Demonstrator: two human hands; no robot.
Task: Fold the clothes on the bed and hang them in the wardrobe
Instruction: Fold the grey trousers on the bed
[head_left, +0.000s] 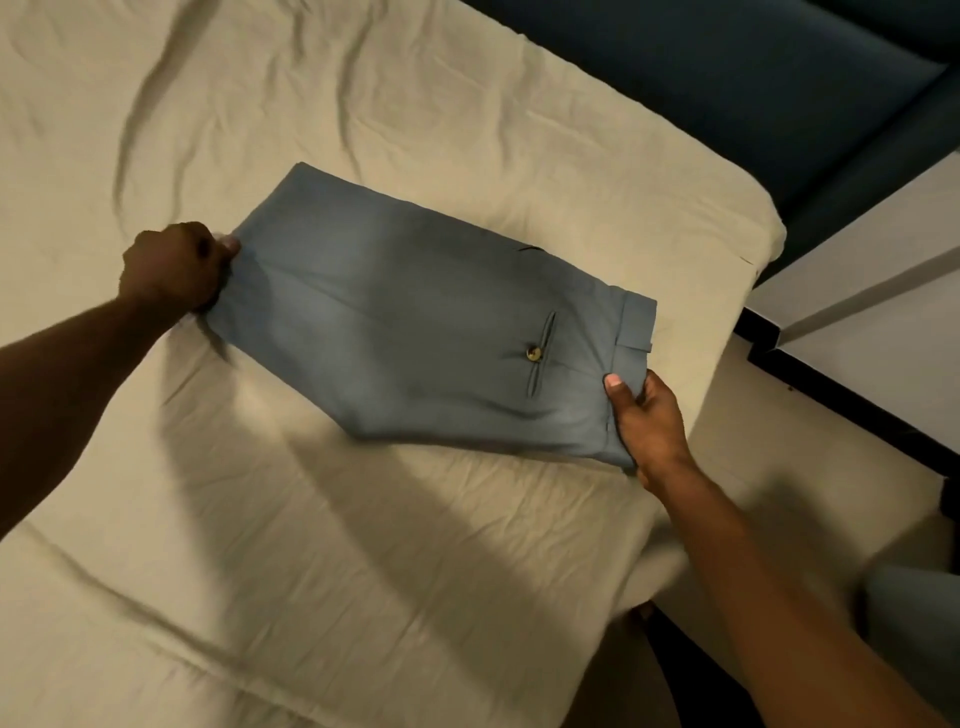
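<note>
While both hands (174, 267) (647, 415) grip, trousers (415, 332) hide fingers.

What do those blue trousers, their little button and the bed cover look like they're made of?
Trousers: smooth matte woven cloth, maybe cotton or a blend; they lie flat. Button: glossy mottled tan, perhaps horn or plastic. Bed cover: thin beige cotton-like sheet, finely creased.
</note>
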